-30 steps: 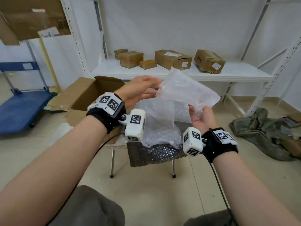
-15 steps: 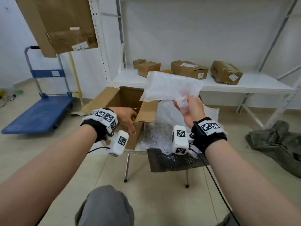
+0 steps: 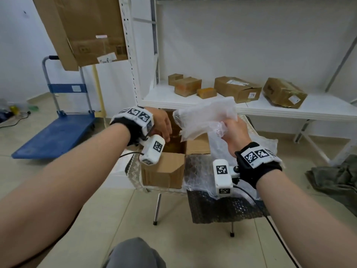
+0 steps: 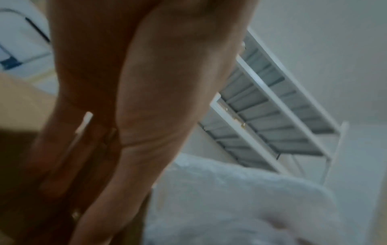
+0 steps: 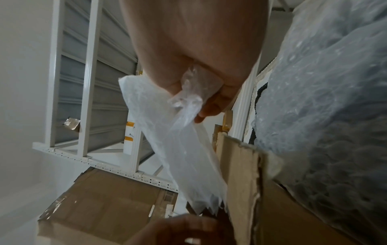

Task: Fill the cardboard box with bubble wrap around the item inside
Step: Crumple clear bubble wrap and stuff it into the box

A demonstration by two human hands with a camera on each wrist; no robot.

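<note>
Parcels (image 3: 236, 88) sit on the white shelf (image 3: 318, 109) behind; a blue cart (image 3: 56, 134) stands left. The open cardboard box (image 3: 163, 172) rests on a small table, loose wrap beside it. The right hand (image 3: 234, 132) grips a crumpled bubble wrap sheet (image 3: 204, 118), now nearer the box. The left hand (image 3: 161, 123) has dipped inside, fingers seemingly relaxed.

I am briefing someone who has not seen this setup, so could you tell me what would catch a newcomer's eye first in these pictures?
First, the white bubble wrap sheet at the centre, gripped by the right hand above the open cardboard box on a small table. The left hand reaches over the box's opening. Behind, several taped parcels sit on a white shelf, and a blue trolley stands to the left.
</note>
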